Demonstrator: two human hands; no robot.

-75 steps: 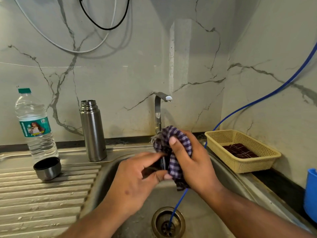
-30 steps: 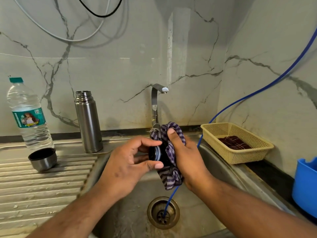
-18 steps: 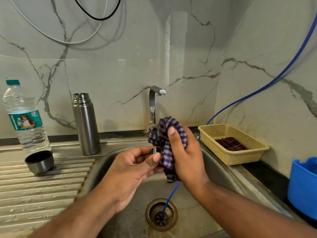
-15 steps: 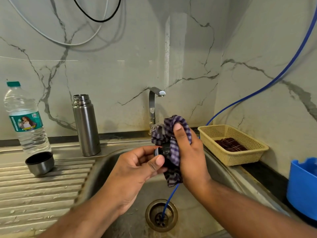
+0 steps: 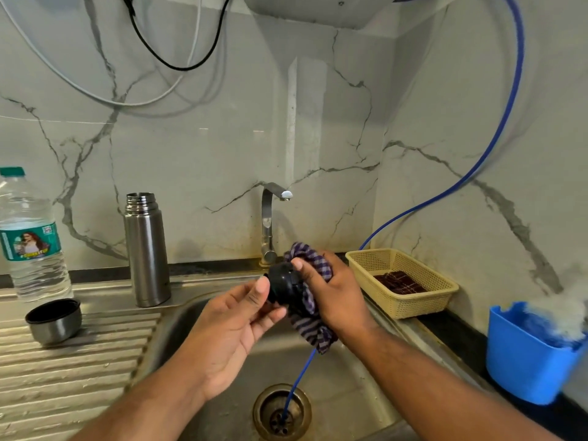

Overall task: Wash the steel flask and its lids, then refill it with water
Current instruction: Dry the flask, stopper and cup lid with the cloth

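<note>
Head view: just in front of the tap (image 5: 269,224), my right hand (image 5: 337,297) bunches the cloth (image 5: 310,316) round the black stopper (image 5: 283,286), thumb on its top. My left hand (image 5: 229,329) pinches its near side. I judge I'm wiping this lid. Next I need a firm turn against the cloth, then to set it left of the tap by the flask (image 5: 146,249) and cup (image 5: 54,319).

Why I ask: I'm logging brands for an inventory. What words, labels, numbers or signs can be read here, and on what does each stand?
Water bottle label: print and a small square code beside a picture, all too blurred to read.
Steel flask: no lettering can be made out.
Nothing else shows any text.
</note>
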